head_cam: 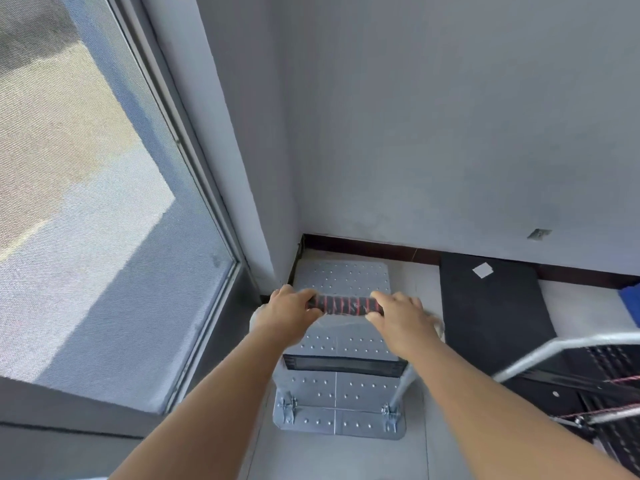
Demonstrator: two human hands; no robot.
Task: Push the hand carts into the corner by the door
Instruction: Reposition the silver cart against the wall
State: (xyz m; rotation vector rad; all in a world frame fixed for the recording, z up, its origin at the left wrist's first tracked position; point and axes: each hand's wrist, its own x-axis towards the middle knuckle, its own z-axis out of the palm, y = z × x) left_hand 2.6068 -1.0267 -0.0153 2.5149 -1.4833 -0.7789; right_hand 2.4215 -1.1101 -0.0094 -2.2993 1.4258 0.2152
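A grey hand cart with a studded metal platform stands in the corner, its far edge close to the dark skirting. Its handle has a black grip with red stripes. My left hand grips the handle's left end and my right hand grips its right end. A second cart with a silver handle and a black platform stands at the right edge, partly cut off.
A glass door with a mesh screen fills the left side. Grey walls meet at the corner ahead. A black mat with a white label lies against the wall at the right. Something blue shows at the far right.
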